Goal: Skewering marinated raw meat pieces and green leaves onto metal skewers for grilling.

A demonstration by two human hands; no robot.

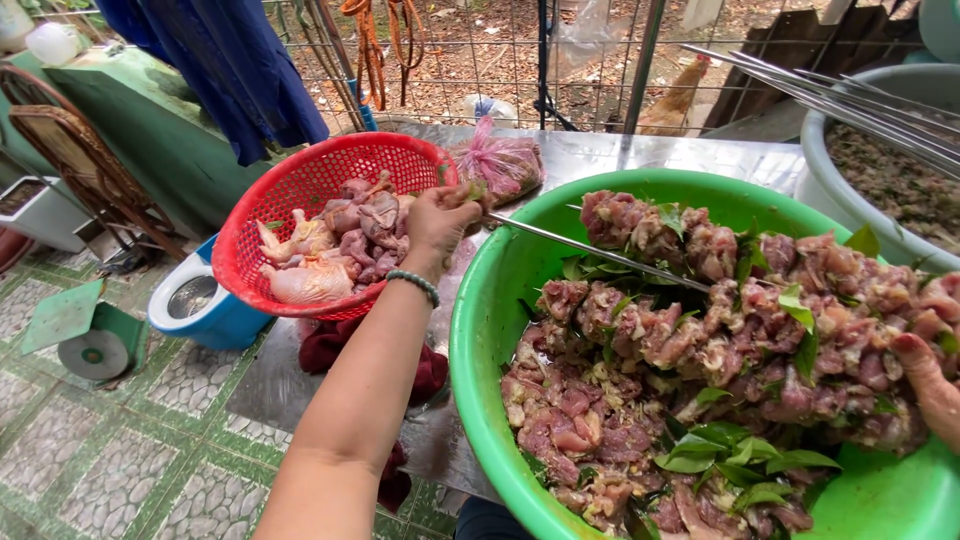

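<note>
I see a thin metal skewer lying across the rim of the green basin, its tip among the marinated meat pieces and leaves. My left hand pinches the skewer's near end, fingers closed, arm stretched forward, a bead bracelet at the wrist. My right hand rests on the meat at the right edge; its grip I cannot tell. Beyond, a red basket of raw chicken sits tilted on the steel counter.

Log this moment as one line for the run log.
left hand: grips metal skewer over green basin | right hand: on marinated meat | red basket of raw chicken behind
</note>
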